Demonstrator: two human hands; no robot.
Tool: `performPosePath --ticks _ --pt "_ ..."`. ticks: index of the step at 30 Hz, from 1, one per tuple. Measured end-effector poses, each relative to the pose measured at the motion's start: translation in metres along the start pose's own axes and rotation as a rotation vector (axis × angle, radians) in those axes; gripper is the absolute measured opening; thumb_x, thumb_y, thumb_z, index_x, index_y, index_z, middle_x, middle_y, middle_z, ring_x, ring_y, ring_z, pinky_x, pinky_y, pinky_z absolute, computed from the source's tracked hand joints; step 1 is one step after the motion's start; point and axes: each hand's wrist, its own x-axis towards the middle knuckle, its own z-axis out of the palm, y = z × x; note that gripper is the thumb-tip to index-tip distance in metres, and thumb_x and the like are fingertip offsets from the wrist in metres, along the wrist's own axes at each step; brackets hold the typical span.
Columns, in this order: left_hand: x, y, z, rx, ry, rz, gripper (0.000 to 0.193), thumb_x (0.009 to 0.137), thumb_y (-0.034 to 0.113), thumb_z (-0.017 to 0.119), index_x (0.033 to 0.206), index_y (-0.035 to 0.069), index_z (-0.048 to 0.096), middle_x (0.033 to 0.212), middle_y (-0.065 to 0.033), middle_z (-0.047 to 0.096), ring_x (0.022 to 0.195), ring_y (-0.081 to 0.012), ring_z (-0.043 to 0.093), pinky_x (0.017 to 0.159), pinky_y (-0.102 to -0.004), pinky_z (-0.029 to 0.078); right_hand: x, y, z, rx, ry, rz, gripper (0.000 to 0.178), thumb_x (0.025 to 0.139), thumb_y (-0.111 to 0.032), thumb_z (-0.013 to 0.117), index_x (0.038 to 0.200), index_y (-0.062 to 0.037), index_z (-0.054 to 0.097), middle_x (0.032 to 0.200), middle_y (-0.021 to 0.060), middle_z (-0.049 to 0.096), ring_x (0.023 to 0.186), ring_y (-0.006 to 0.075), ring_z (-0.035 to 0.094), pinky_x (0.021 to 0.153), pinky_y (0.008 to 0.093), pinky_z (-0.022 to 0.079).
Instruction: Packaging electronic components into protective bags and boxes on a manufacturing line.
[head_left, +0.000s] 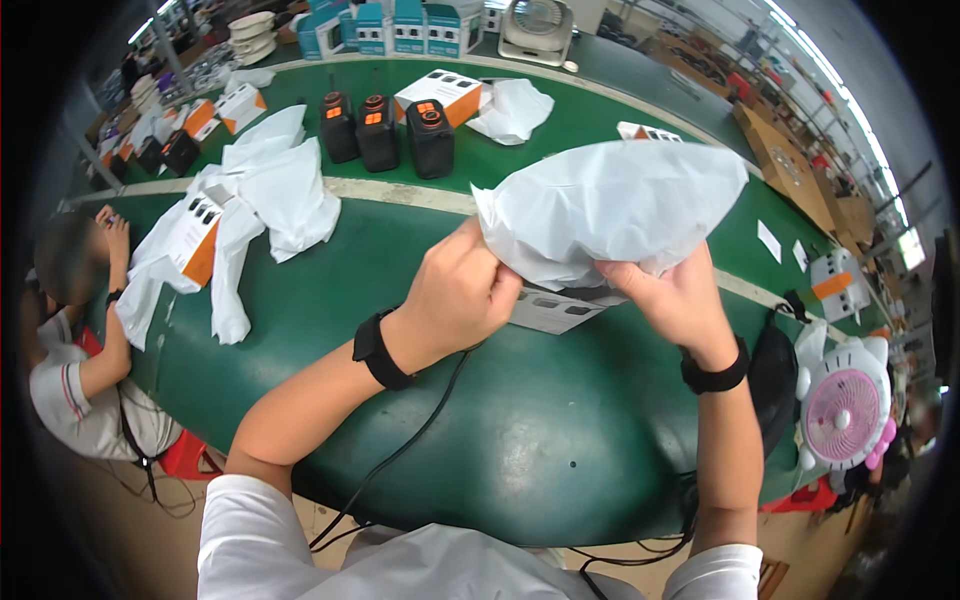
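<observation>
My left hand (457, 293) and my right hand (676, 298) both grip the lower edge of a white foam bag (610, 205), held up puffed above the green table (420, 400). A white box (553, 310) with dark oval marks lies flat just under the bag, between my hands. Both wrists wear black bands. Behind the bag stand three black devices with orange tops (385, 132), upright in a row.
Loose white bags (270, 190) and a white-and-orange box (196, 240) lie at the left. More such boxes (445, 95) sit behind. A pink-and-white small fan (845, 400) stands at the right edge. A seated person (80, 330) works at the far left.
</observation>
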Motion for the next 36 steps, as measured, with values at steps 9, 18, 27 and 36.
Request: performPosePath --ticks 9,18,27,36 --pt "-0.006 -0.006 -0.004 -0.125 -0.069 -0.01 0.048 0.074 -0.002 0.056 0.121 -0.003 0.049 0.123 -0.023 0.045 0.088 -0.0352 0.061 0.072 -0.0377 0.052 -0.002 -0.029 0.039 -0.887 -0.296 -0.088 0.071 0.065 -0.028 0.078 0.121 0.0022 0.047 0.105 0.021 0.054 0.103 0.035 0.052 0.087 0.0454 0.045" --pt "-0.003 -0.018 -0.027 -0.23 -0.08 -0.02 0.048 0.078 0.004 0.059 0.124 -0.002 0.048 0.12 -0.0227 0.051 0.09 -0.0312 0.061 0.075 -0.0329 0.05 -0.008 0.032 0.041 -1.358 -0.048 -0.111 0.012 0.077 -0.015 0.057 0.084 -0.0055 0.055 0.073 0.0095 0.061 0.074 0.0234 0.06 0.084 0.046 0.04" --pt "0.048 -0.063 -0.042 -0.037 -0.227 -0.07 0.018 0.077 0.008 0.063 0.091 -0.003 0.061 0.094 -0.0168 0.061 0.089 -0.0337 0.06 0.079 -0.0369 0.048 0.014 0.196 -0.15 -1.823 0.281 0.638 0.025 0.082 -0.021 0.059 0.102 -0.0066 0.056 0.107 0.012 0.064 0.096 0.0308 0.059 0.086 0.0586 0.034" --pt "0.116 -0.142 0.109 0.476 -0.593 -0.342 0.03 0.078 0.018 0.06 0.099 -0.003 0.066 0.118 -0.0313 0.049 0.111 -0.044 0.047 0.097 -0.0525 0.035 0.113 0.229 -0.091 -0.997 0.39 0.552 0.091 0.07 -0.049 0.073 0.135 0.0011 0.035 0.127 0.0272 0.048 0.122 0.0414 0.043 0.096 0.0476 0.042"
